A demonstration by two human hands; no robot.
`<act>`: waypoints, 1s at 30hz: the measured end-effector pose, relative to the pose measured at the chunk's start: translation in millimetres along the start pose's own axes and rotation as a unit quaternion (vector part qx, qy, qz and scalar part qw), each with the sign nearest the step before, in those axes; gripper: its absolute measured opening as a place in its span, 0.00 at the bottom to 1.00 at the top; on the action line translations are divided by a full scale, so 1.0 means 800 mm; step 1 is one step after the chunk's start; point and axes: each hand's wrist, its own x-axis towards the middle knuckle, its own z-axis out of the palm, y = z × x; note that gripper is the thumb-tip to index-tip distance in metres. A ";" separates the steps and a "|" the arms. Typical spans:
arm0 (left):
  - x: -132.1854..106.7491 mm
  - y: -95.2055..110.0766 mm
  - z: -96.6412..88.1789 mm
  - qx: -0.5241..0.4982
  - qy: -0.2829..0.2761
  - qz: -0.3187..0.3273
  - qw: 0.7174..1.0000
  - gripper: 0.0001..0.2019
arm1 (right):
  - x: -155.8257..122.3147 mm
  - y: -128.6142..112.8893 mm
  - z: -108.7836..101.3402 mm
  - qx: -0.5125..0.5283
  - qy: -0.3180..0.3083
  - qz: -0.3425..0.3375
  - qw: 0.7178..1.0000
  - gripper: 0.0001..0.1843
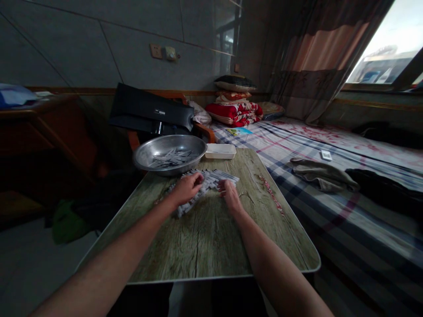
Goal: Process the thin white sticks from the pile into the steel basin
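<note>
A pile of slim grey-white sticks (214,176), pen-like in shape, lies on the wood-patterned table (205,246). Over the left part of this pile is my left hand (187,189), its fingers curled in; what they hold, if anything, I cannot make out. My right hand (230,197) rests at the pile's right edge, fingers stretched and a little apart, touching or just above the stick ends. Behind the pile stands a wide metal basin (145,160) with more such sticks inside. A shallow white plastic tray (220,152) sits to the right of the basin.
A red-and-white patterned strip (272,196) lies along the table's right side. Beyond that edge is a bed with a plaid sheet (264,141), a grey cloth (317,174) and folded bedding (234,112). A black monitor (152,110) leans behind the basin.
</note>
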 end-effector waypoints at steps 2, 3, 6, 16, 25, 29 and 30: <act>0.002 0.016 0.021 -0.183 0.058 -0.044 0.980 0.11 | -0.001 -0.003 0.003 0.078 -0.062 0.060 0.993 0.30; 0.003 0.023 0.033 -0.258 0.073 -0.068 0.961 0.13 | -0.002 -0.006 0.004 0.120 -0.103 0.097 0.983 0.31; 0.006 0.037 0.067 -0.400 0.126 -0.149 0.896 0.14 | -0.009 -0.015 0.007 0.205 -0.205 0.180 0.940 0.25; 0.008 0.043 0.113 -0.560 0.178 -0.213 0.781 0.19 | -0.014 -0.026 0.003 0.160 -0.217 0.219 0.938 0.16; -0.005 0.011 0.095 -0.567 0.192 -0.211 0.772 0.21 | -0.017 -0.027 0.003 0.075 -0.226 0.168 0.956 0.18; -0.011 0.015 0.088 -0.609 0.106 -0.221 0.754 0.22 | -0.011 -0.029 0.002 0.058 -0.118 0.116 0.985 0.21; -0.013 0.015 0.087 -0.622 0.069 -0.223 0.747 0.22 | -0.010 -0.029 0.000 0.059 -0.092 0.107 0.988 0.21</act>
